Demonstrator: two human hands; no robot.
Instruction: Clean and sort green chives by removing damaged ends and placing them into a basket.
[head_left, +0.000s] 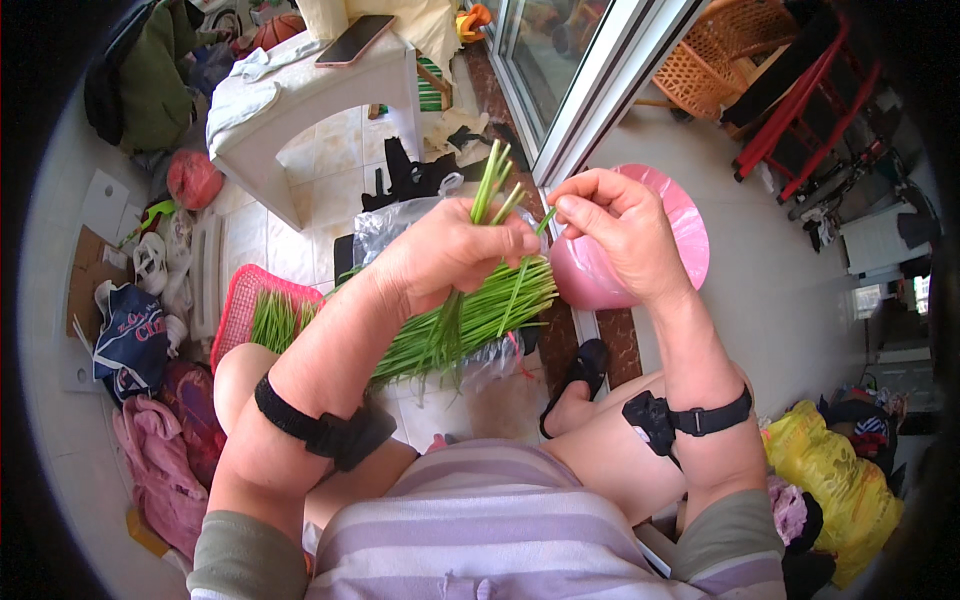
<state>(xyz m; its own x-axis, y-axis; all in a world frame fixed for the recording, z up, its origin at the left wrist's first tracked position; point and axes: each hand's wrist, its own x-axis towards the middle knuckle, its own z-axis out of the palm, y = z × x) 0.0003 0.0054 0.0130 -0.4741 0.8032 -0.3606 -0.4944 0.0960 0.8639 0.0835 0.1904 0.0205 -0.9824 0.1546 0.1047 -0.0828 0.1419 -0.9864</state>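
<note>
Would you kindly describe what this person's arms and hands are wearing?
Both hands, left hand and right hand, are bare: no gloves. Each forearm carries a black strap with a small black unit on it. Grey-green short sleeves cover the upper arms.

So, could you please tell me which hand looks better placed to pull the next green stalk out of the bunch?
Probably the right hand: its fingers already pinch a stalk tip beside the bunch of green stalks. The left hand is wrapped around that bunch, holding it.
</note>
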